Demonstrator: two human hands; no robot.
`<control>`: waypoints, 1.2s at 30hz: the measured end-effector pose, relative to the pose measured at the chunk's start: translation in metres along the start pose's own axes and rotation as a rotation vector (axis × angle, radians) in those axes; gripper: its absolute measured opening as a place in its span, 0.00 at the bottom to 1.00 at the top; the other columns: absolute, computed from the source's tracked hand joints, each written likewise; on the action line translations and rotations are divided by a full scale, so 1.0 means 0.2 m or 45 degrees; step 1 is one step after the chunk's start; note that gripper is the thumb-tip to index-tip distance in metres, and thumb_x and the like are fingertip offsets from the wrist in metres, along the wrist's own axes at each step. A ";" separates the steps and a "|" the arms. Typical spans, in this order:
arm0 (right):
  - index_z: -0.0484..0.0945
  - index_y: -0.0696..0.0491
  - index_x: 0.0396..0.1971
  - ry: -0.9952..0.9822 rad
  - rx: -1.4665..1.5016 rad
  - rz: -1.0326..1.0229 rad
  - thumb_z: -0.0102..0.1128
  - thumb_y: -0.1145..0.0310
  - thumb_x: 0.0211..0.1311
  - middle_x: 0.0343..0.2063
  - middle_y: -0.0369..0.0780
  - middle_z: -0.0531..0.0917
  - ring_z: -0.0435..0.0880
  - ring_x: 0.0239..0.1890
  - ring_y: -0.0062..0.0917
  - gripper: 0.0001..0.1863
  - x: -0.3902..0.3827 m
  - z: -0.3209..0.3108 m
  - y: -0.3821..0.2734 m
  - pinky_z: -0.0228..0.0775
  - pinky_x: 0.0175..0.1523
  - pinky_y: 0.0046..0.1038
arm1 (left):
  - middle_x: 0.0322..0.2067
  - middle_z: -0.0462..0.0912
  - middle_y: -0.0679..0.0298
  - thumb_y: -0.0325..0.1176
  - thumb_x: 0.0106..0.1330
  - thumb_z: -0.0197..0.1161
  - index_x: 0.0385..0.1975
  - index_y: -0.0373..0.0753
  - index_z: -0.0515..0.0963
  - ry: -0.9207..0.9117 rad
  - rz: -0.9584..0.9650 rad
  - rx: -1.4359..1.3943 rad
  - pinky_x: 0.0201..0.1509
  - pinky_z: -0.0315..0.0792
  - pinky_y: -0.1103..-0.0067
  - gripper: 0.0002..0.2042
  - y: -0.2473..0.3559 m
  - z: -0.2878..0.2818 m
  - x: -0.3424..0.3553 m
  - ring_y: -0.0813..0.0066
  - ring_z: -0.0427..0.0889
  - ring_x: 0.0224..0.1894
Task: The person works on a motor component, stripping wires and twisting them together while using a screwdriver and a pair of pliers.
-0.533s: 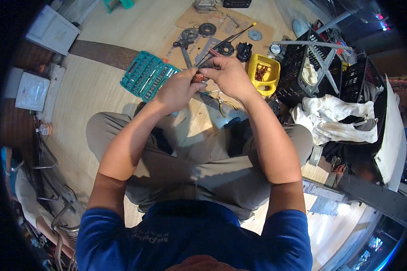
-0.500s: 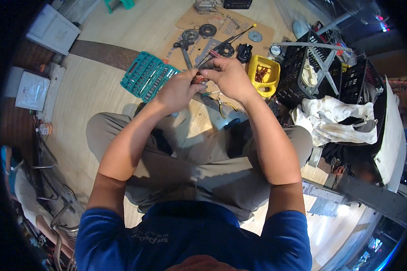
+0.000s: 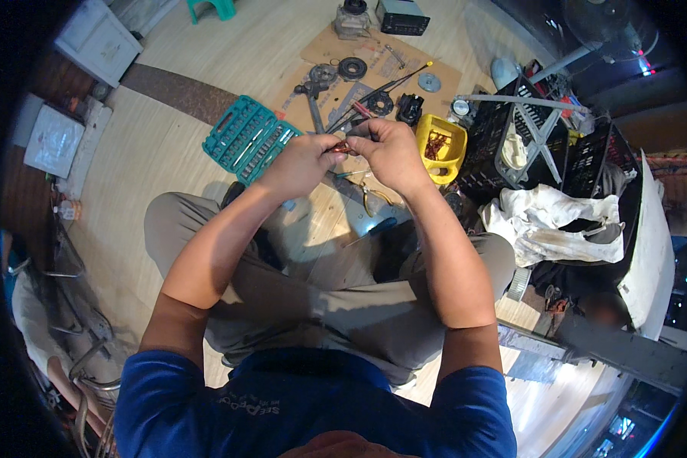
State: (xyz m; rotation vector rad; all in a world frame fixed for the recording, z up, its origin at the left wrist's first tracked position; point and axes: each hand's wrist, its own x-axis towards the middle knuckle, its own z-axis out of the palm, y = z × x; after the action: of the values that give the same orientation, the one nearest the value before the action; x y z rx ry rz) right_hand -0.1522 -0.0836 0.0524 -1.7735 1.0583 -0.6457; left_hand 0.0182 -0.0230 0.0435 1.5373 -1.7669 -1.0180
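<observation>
My left hand (image 3: 299,162) and my right hand (image 3: 393,153) meet in front of me, above the floor between my bent knees. Their fingertips pinch a small copper-coloured piece (image 3: 341,147) from both sides. The fingers hide most of it, so its exact kind does not show. Just beyond my right fingers, a red handle (image 3: 362,110) lies over the cardboard. Below the hands are pliers with yellow handles (image 3: 377,197) and a screwdriver with a blue handle (image 3: 382,226).
A green socket set case (image 3: 244,137) lies opened at the left. On the right stands a yellow container (image 3: 456,162) with copper-coloured bits, beside black crates (image 3: 504,114) and a white cloth (image 3: 542,221). A hammer (image 3: 313,103) and round parts rest on the cardboard (image 3: 443,57).
The whole view has shifted a little, showing more of the far floor. My hands stay together on the copper-coloured piece, with the fingers slightly rearranged around it.
</observation>
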 end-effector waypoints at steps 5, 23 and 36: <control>0.79 0.62 0.40 -0.217 0.180 0.096 0.62 0.73 0.58 0.28 0.36 0.84 0.78 0.31 0.16 0.12 0.02 -0.06 0.05 0.70 0.39 0.21 | 0.29 0.78 0.47 0.34 0.66 0.55 0.37 0.32 0.74 -0.032 0.040 0.115 0.39 0.69 0.65 0.10 -0.04 0.05 0.01 0.51 0.78 0.35; 0.75 0.55 0.35 -0.240 -0.919 -0.660 0.56 0.62 0.59 0.31 0.45 0.81 0.81 0.33 0.41 0.12 -0.16 0.00 0.03 0.73 0.36 0.37 | 0.36 0.79 0.50 0.39 0.68 0.53 0.43 0.32 0.74 -0.459 0.117 -0.086 0.44 0.69 0.69 0.15 -0.10 -0.08 -0.04 0.55 0.77 0.38; 0.73 0.55 0.28 -0.438 -1.083 -0.716 0.50 0.67 0.54 0.20 0.39 0.77 0.81 0.21 0.31 0.07 -0.35 0.14 0.11 0.72 0.23 0.32 | 0.29 0.79 0.48 0.33 0.65 0.55 0.32 0.34 0.75 -0.468 0.058 0.036 0.39 0.70 0.62 0.08 -0.18 0.06 -0.29 0.46 0.77 0.35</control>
State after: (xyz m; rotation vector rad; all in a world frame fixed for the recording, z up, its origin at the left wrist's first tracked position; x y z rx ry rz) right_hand -0.1721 -0.0145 0.0212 -2.8509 0.6076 -0.1719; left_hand 0.0379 0.0355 0.0097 1.3838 -2.0585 -1.3234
